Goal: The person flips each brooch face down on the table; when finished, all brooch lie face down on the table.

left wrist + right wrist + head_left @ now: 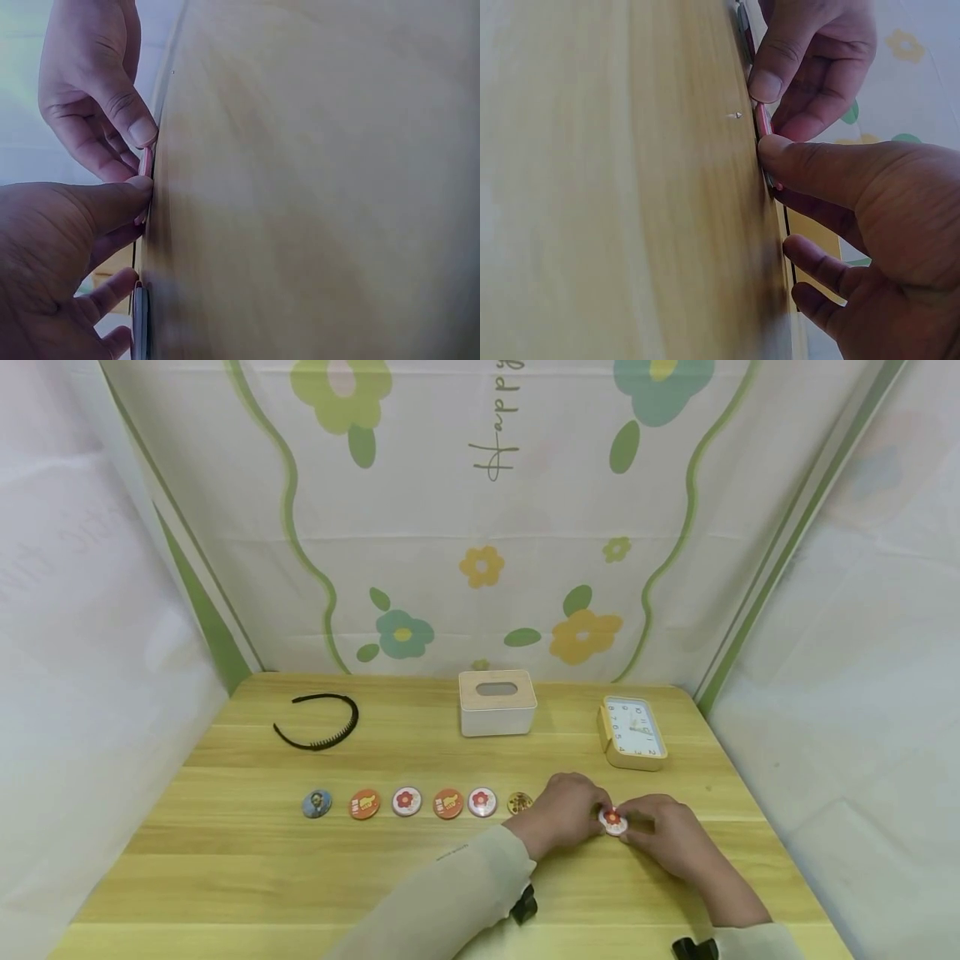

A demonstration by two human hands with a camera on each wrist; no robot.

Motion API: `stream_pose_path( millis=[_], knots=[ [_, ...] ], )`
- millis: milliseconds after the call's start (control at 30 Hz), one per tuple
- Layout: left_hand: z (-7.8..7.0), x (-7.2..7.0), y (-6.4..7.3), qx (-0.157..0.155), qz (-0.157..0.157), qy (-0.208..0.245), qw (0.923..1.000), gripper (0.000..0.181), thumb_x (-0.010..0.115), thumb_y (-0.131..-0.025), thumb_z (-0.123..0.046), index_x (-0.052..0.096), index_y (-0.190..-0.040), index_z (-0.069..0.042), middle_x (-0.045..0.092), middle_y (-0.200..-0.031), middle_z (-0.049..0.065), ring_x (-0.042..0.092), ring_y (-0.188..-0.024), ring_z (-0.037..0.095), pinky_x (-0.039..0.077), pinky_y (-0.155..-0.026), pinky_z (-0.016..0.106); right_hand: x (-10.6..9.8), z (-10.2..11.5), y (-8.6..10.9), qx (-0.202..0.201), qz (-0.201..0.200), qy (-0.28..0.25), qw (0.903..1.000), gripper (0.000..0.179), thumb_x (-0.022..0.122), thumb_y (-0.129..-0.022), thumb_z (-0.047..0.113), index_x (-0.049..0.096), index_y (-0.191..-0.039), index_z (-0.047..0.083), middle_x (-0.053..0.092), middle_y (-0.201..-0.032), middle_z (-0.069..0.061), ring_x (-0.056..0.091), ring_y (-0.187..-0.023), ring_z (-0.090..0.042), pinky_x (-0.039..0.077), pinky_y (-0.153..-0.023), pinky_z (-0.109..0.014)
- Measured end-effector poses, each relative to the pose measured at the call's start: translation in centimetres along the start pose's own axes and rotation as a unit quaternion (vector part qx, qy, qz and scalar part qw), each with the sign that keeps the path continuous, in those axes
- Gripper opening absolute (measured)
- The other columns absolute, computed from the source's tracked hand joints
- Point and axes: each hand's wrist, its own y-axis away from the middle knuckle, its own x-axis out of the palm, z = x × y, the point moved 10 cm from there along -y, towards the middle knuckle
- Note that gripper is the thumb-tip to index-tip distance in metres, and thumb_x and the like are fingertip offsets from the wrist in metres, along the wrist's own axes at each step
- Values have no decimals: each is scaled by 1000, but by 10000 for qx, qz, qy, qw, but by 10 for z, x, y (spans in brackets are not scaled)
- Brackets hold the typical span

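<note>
A round white button badge with a red flower [613, 821] lies at the right end of a row of badges, low over the wooden table. My left hand [564, 810] pinches its left edge between thumb and fingers. From the other side, my right hand [667, 833] pinches the right edge with thumb and forefinger. In the right wrist view the held badge [763, 124] appears edge-on between both thumbs. Beside the left hand is a yellow-brown badge [519, 802], partly covered by that hand. Another badge edge [140, 322] shows below the left fingers in the left wrist view.
Leftward in the row lie a blue badge [317, 803], two orange badges [364, 804] and two white flower badges [407, 801]. Behind them are a black headband [352, 727], a tissue box [497, 720] and a yellow clock [633, 731]. Patterned cloth [420, 518] hangs around the table.
</note>
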Motion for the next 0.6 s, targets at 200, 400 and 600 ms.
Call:
stream_pose_path(
  millis=[200,400,600],
  knots=[
    [-4,1,0,202,-35,-262,9994,13,80,-100,-39,83,-113,-41,78,-112,-27,67,-107,-1,48,-104,32,0,1,0,-130,-48,122,9998,28,89,-92,20,84,-118,24,80,-122,2,68,-128,-36,52,-110,-65],
    [-5,2,1,236,9,-286,9993,13,77,-102,-42,83,-114,-41,78,-115,-28,67,-109,0,47,-106,32,2,-1,0,-168,-23,163,9997,30,89,-91,19,84,-120,22,80,-122,2,68,-127,-35,54,-109,-63],
    [-4,1,1,228,-40,-238,9994,18,73,-105,-45,82,-120,-43,77,-119,-29,68,-112,-1,47,-108,31,0,0,0,-271,-47,246,9993,28,88,-93,20,84,-121,21,81,-121,2,70,-125,-35,55,-107,-63]
  ],
)
